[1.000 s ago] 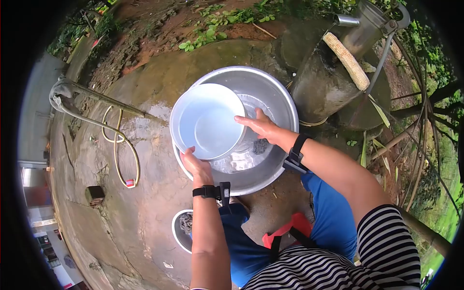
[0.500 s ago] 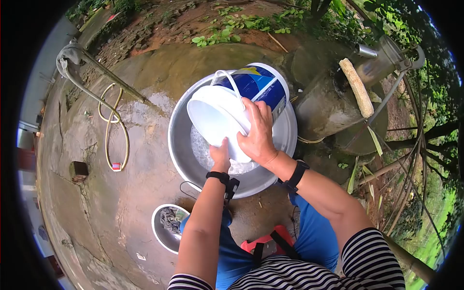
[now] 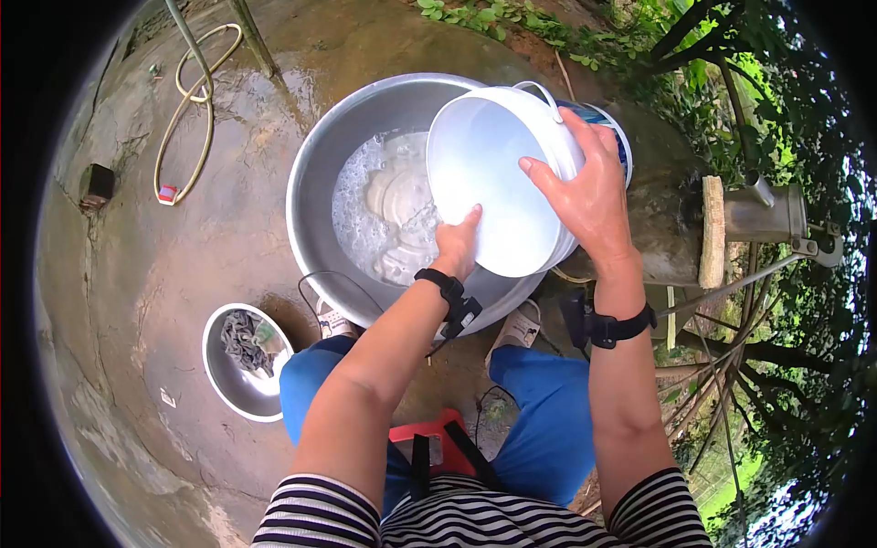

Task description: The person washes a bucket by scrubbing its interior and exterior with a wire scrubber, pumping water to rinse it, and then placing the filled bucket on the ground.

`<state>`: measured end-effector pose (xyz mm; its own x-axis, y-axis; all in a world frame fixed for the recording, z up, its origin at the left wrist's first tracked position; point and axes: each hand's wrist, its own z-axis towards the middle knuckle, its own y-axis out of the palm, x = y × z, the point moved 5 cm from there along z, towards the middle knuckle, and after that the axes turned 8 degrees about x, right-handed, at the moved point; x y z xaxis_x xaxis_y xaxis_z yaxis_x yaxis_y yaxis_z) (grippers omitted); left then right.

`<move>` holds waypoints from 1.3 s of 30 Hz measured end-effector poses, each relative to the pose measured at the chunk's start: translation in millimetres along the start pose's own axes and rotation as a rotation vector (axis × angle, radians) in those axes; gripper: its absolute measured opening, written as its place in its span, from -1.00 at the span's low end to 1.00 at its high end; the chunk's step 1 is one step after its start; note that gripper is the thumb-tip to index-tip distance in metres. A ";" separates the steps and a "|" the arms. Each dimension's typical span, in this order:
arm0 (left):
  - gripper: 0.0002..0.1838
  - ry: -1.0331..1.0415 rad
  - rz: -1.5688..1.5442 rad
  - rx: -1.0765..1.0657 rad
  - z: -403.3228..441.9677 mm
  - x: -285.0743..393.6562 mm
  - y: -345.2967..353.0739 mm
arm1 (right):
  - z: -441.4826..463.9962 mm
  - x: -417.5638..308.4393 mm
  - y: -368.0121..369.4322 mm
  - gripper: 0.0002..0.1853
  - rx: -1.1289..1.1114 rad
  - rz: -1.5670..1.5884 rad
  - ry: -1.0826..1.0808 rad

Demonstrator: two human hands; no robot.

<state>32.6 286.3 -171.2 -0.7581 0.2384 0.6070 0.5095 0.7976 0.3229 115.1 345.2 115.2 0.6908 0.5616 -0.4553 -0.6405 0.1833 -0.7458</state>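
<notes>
A white bucket (image 3: 498,173) with a blue label on its outside is tilted on its side over the right part of a large metal basin (image 3: 306,228). Its mouth faces left and up toward me, showing the white inside. My left hand (image 3: 457,245) grips the lower left rim, thumb over the edge and the other fingers hidden. At the upper right, my right hand (image 3: 589,196) is wrapped around the bucket's side near the wire handle (image 3: 541,96). Soapy water (image 3: 388,205) with foam lies in the basin.
A small metal bowl (image 3: 215,365) with dark wet cloth (image 3: 245,342) stands at lower left. A looped hose (image 3: 206,114) lies on wet concrete. On the right are a metal pump (image 3: 763,215), a corn-cob-like piece (image 3: 713,233) and branches. A red stool (image 3: 434,438) is beneath me.
The bucket has moved right relative to the basin and turned, so more of its inside faces me. Both hands keep hold of it. My view has shifted downward.
</notes>
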 end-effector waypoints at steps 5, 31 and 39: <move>-0.60 -0.245 -0.172 0.000 -14.6 -8.9 6.7 | -11.1 14.5 -7.2 -0.17 0.068 -0.132 -0.015; -0.58 -0.183 -0.244 -0.437 61.2 52.6 12.1 | -74.8 -17.2 53.1 -0.33 0.015 0.078 -0.218; -0.56 0.104 -0.129 -0.472 33.4 93.8 14.0 | -67.7 -15.2 38.1 -0.34 0.054 0.119 -0.263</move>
<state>-45.0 338.3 -133.9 -0.7949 0.0786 0.6016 0.5609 0.4732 0.6793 102.8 289.0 60.8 0.5037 0.7701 -0.3915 -0.7337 0.1421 -0.6645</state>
